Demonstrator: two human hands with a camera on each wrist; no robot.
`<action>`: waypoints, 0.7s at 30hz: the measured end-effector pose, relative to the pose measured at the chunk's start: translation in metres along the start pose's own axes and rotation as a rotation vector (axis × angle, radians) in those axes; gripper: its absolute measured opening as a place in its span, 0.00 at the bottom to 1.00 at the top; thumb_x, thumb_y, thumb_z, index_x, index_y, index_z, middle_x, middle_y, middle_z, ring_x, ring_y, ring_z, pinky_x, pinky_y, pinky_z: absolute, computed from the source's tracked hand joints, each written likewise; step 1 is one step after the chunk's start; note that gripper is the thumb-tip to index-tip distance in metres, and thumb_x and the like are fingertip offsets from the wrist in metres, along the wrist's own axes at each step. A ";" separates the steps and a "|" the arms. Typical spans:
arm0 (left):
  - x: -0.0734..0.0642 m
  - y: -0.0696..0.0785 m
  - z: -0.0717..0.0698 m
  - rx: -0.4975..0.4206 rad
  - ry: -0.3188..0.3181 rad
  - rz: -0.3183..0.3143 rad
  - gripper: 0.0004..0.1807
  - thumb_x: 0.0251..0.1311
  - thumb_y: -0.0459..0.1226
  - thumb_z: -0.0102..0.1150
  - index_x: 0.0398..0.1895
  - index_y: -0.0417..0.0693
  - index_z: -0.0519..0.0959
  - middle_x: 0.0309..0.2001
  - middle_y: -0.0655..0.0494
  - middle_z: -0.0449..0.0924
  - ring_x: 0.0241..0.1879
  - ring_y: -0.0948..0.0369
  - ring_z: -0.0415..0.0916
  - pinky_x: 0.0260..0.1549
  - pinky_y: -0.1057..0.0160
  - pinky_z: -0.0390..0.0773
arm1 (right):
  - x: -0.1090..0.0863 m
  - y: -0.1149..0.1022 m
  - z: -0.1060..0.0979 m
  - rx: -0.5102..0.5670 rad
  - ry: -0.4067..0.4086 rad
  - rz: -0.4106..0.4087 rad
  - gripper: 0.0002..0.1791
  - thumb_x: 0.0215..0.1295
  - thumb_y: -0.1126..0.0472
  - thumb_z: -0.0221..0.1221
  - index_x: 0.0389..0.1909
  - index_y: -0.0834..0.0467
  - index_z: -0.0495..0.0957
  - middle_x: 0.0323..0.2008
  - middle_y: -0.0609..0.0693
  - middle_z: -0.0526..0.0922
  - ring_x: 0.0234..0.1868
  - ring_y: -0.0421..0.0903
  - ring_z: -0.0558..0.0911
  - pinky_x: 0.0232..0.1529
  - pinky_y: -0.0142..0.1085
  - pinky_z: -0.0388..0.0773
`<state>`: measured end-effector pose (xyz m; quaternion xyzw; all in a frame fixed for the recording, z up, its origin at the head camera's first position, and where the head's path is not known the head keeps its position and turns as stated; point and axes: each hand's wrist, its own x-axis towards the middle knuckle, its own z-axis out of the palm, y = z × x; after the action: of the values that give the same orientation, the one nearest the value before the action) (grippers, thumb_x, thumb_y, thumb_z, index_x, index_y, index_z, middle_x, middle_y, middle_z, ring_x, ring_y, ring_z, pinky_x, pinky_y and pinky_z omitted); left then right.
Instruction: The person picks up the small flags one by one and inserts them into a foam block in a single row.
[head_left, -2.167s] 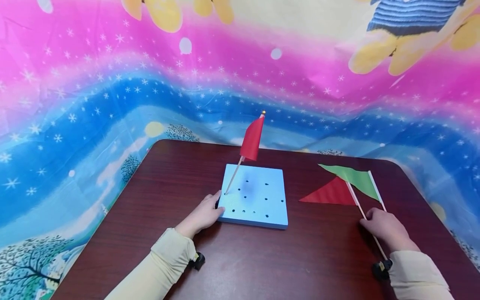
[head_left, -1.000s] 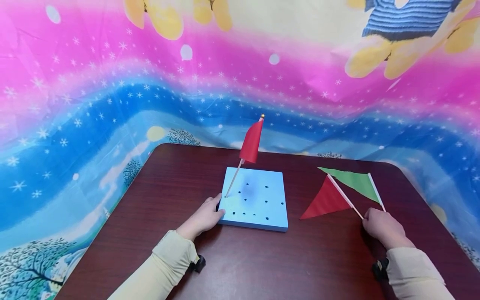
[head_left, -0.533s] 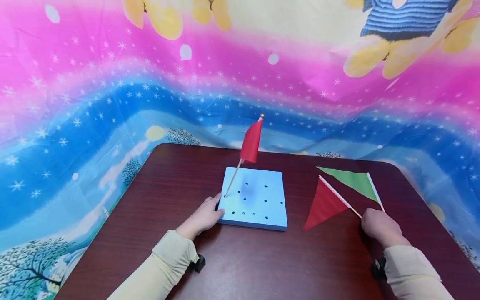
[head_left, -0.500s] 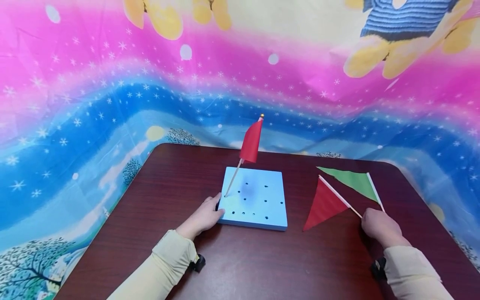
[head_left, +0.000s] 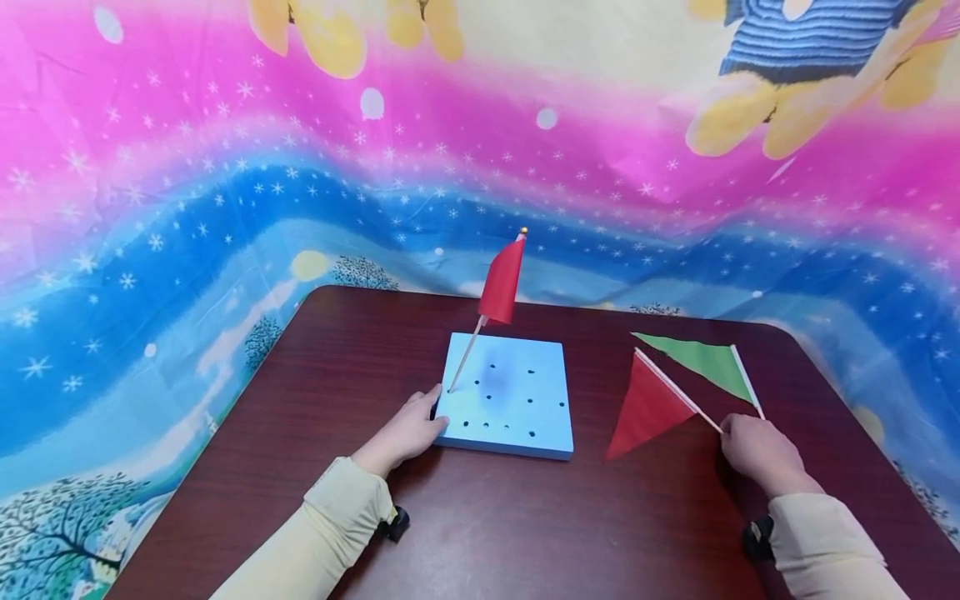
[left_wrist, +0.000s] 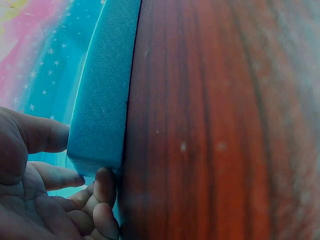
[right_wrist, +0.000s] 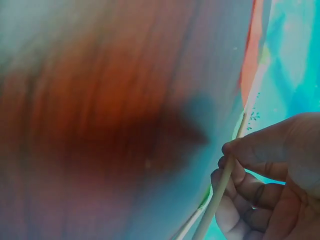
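Observation:
A light blue foam block (head_left: 517,408) with several holes lies on the dark wooden table (head_left: 480,517). One red flag (head_left: 502,282) stands on a tilted stick in a hole near its left edge. My left hand (head_left: 433,417) grips the block's near left corner, thumb on top and fingers at the side; in the left wrist view the hand (left_wrist: 80,170) clasps the foam block (left_wrist: 102,90). My right hand (head_left: 726,429) pinches the stick of a second red flag (head_left: 647,404), raised a little off the table. In the right wrist view, my fingers (right_wrist: 250,150) hold the stick (right_wrist: 225,185).
A green flag (head_left: 701,360) lies flat on the table to the right of the block, just beyond my right hand. A bright pink and blue patterned cloth (head_left: 225,167) hangs behind and around the table. The table's rounded far corners sit close to the cloth.
My right hand has lifted the second red flag off the table and swung its stick leftward, away from the green flag. The left hand and block have stayed put.

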<state>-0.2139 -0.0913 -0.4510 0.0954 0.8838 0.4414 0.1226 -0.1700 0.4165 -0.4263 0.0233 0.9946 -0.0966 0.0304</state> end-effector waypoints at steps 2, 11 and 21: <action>0.000 0.000 0.000 0.000 -0.002 -0.001 0.35 0.74 0.33 0.53 0.80 0.33 0.54 0.76 0.28 0.54 0.76 0.40 0.53 0.69 0.40 0.60 | 0.000 -0.001 -0.002 0.010 0.009 -0.006 0.08 0.68 0.69 0.52 0.35 0.68 0.79 0.25 0.52 0.76 0.26 0.51 0.74 0.31 0.52 0.76; 0.000 -0.002 -0.001 -0.005 0.000 0.007 0.35 0.74 0.32 0.53 0.80 0.32 0.55 0.76 0.28 0.54 0.76 0.40 0.53 0.69 0.41 0.60 | 0.009 -0.017 -0.010 0.152 0.062 -0.036 0.10 0.73 0.64 0.56 0.39 0.69 0.78 0.28 0.55 0.80 0.30 0.54 0.78 0.35 0.50 0.76; 0.000 -0.001 -0.001 -0.002 -0.011 0.006 0.35 0.74 0.33 0.53 0.80 0.33 0.54 0.76 0.28 0.52 0.77 0.39 0.51 0.70 0.40 0.58 | 0.012 -0.033 -0.008 0.415 0.037 0.023 0.12 0.77 0.63 0.54 0.45 0.71 0.75 0.33 0.55 0.82 0.33 0.48 0.79 0.34 0.40 0.76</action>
<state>-0.2145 -0.0928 -0.4513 0.1005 0.8822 0.4423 0.1262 -0.1843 0.3864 -0.4127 0.0422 0.9535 -0.2984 0.0076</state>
